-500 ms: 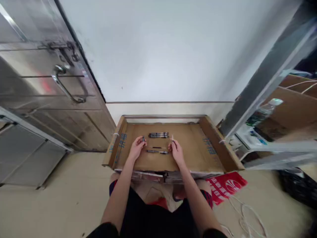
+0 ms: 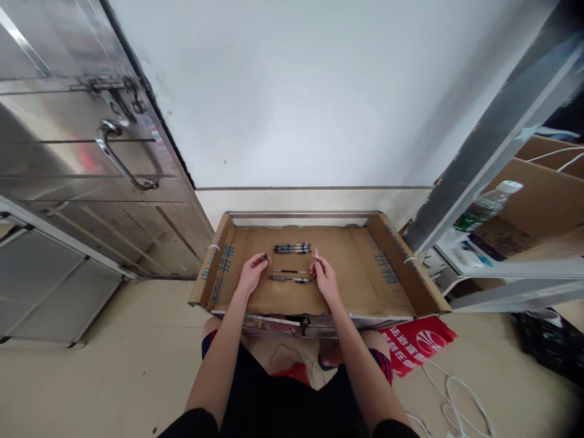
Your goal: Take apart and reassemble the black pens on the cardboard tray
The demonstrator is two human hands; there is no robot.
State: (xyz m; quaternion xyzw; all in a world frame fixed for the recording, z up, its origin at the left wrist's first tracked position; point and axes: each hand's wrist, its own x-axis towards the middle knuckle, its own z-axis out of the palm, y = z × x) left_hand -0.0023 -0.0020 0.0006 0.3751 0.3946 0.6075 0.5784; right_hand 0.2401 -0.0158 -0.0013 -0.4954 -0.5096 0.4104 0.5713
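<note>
My left hand [image 2: 254, 272] pinches a small dark pen part [image 2: 265, 257], mostly hidden by the fingertips. Between the fingers of my right hand [image 2: 325, 277] is a thin, clear pen part [image 2: 316, 253] that points up and away from me. Both hands hover over a shallow cardboard tray [image 2: 356, 280]. Several dark-and-clear pens [image 2: 292, 248] lie side by side in a bundle beyond the hands. Between the hands rests a slim pen refill [image 2: 291, 271], and nearer to me a single pen [image 2: 290, 279] lies crosswise.
The tray's raised cardboard sides [image 2: 404, 267] stand left and right, with a white wall [image 2: 292, 109] behind. A metal door [image 2: 91, 158] is at left. At right are a shelf with a plastic bottle [image 2: 486, 207], a red banner [image 2: 418, 344] and a white cable [image 2: 465, 395].
The dark part in my left hand has tilted from upright to lower in the fingertips. The clear part in my right hand has tipped slightly left. The pens and refill lie unmoved.
</note>
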